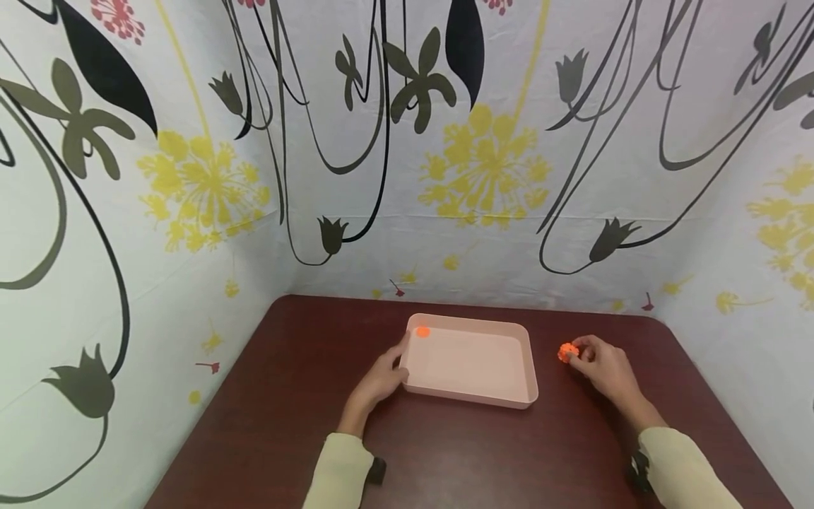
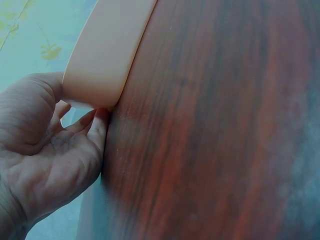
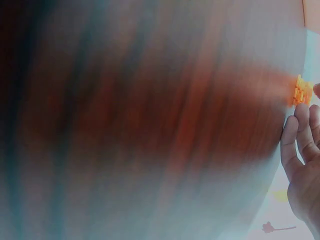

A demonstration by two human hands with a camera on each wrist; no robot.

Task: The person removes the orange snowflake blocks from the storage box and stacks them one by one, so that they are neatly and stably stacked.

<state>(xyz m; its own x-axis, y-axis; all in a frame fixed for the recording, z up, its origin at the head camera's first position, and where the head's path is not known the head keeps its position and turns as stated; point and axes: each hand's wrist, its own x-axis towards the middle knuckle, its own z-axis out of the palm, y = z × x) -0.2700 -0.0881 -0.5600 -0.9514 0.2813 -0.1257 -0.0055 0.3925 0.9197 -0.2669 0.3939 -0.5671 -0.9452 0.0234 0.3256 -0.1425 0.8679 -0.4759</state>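
A pale pink rectangular tray lies on the table, with a small flat orange round piece in its far left corner. My left hand grips the tray's left side. In the left wrist view, the thumb of that hand is at the tray's wall and the other fingers are low by its bottom edge. To the right of the tray, my right hand pinches a small knobbly orange piece between thumb and fingers. The right wrist view catches this piece at its right edge, by the fingertips.
The dark reddish-brown wooden table carries the tray. White cloth walls printed with flowers and stems stand around it at the back and both sides. Dark straps with small devices sit at both sleeves' cuffs.
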